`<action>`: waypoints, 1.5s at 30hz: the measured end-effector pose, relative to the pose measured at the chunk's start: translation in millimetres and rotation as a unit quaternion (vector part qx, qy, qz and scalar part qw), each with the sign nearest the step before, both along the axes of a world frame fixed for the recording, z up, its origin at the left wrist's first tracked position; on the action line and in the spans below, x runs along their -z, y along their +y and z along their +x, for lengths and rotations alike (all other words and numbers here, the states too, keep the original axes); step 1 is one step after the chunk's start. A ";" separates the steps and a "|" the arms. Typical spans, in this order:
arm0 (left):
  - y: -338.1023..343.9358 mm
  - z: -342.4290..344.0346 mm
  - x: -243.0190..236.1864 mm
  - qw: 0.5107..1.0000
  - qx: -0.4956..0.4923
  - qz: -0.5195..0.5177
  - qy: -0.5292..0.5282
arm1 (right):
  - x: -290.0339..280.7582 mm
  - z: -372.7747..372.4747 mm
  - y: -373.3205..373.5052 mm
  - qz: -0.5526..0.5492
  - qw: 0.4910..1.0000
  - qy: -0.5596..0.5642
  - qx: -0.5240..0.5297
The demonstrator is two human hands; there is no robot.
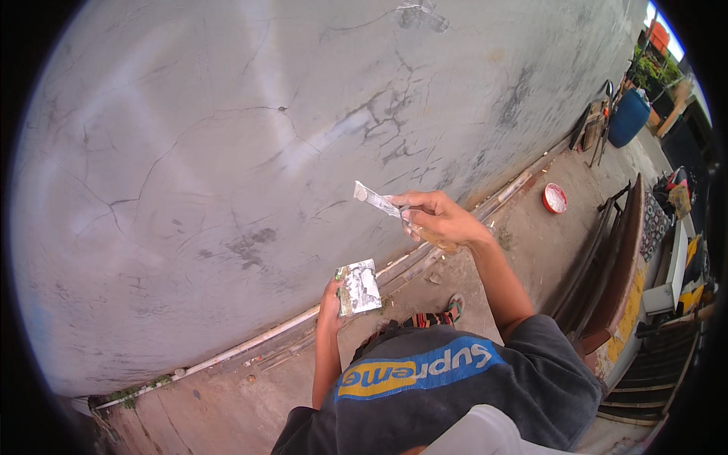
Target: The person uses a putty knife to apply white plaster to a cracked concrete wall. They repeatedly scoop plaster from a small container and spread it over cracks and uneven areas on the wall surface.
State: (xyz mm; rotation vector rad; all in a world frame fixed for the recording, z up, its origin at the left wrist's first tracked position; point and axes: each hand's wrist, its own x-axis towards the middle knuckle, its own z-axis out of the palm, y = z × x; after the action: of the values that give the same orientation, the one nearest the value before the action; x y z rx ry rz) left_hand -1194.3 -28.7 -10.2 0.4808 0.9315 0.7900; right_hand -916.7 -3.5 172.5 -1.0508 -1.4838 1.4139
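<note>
In my right hand [434, 218] is a putty knife [377, 200], its blade smeared with white paste and a lump near the tip, raised in front of the cracked grey wall [189, 114]. My left hand [331, 304] grips a small square board [358, 286] coated with patchy white paste, lower down and left of the knife. Both hands are closed on what they hold. The board and blade are apart. My dark t-shirt and one sandaled foot show below.
Pale pipes [243, 346] run along the wall's foot. A red tub of white paste [554, 199] sits on the concrete floor. At right are a wooden bench [611, 273], a blue barrel [629, 117], leaning tools [599, 121] and piled household items [671, 265]. Plants [652, 68] show beyond.
</note>
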 end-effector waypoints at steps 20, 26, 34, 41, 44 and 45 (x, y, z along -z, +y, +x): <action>-45.0 -7.9 22.7 0.972 -0.230 -0.016 0.039 | -117.1 15.3 137.9 0.737 0.440 -0.507 0.080; -49.9 2.3 13.7 0.964 -0.265 -0.019 0.022 | -164.7 25.8 156.3 0.759 0.313 -0.571 -0.030; -47.8 9.1 21.8 0.959 -0.283 -0.010 0.004 | -177.3 6.4 173.8 0.762 0.317 -0.559 -0.084; -54.3 10.8 25.2 0.954 -0.301 -0.006 0.009 | -189.5 9.7 151.2 0.706 0.338 -0.622 -0.024; -53.7 9.9 28.4 0.957 -0.290 -0.005 0.013 | -200.9 10.7 111.3 0.659 0.306 -0.687 -0.007; -55.8 10.2 24.9 0.954 -0.300 -0.009 0.007 | -202.7 2.8 97.0 0.644 0.282 -0.711 -0.013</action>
State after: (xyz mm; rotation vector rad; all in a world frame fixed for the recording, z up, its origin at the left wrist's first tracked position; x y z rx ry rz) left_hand -1184.1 -84.5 -35.2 0.1781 1.1129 1.3264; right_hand -913.9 93.5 375.2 -0.7945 -2.6548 -1.6517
